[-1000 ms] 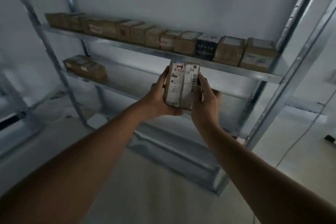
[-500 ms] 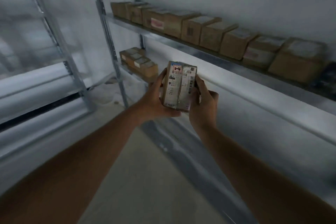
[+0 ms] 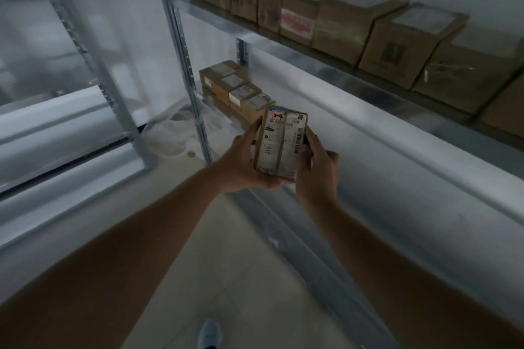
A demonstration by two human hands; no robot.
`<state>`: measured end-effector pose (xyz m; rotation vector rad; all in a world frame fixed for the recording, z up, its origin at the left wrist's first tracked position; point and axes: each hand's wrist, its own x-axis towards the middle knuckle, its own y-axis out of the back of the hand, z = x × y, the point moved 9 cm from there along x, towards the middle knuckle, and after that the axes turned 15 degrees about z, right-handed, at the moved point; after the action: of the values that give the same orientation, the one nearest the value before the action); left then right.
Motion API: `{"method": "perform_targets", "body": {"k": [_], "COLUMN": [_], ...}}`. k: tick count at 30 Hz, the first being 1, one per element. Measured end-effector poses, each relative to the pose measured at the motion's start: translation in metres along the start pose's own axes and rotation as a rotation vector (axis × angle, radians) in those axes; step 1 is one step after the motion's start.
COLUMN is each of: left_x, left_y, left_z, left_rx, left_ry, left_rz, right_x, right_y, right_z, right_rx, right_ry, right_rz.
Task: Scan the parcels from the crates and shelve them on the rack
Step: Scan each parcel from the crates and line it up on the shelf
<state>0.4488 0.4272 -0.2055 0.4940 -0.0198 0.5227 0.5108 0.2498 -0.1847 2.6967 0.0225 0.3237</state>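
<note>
Parcel point(image 3: 282, 146) gripped between left hand point(image 3: 243, 163) and right hand point(image 3: 316, 170), clear of rack point(image 3: 286, 44) front edge; judged light, rigid cardboard, best held by side faces.

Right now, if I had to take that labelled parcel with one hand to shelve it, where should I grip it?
Probably across the parcel's two long narrow sides, coming from below near its lower end. It stands upright, label facing you, and both hands already clamp those sides.
</note>
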Motion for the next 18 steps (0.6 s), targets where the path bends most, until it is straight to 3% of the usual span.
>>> {"method": "perform_targets", "body": {"k": [6, 18], "left_x": [0.081, 0.213], "left_y": [0.012, -0.017], "left_z": [-0.040, -0.106], "left_rx": [-0.085, -0.134], "left_ry": [-0.032, -0.001], "left_rz": [-0.200, -0.415], "right_x": [0.044, 0.131], "right_y": [-0.080, -0.175], "right_z": [0.004, 0.042], "right_rx": [-0.069, -0.089], "right_ry": [-0.112, -0.268], "right_rz": [0.092, 0.208]}}
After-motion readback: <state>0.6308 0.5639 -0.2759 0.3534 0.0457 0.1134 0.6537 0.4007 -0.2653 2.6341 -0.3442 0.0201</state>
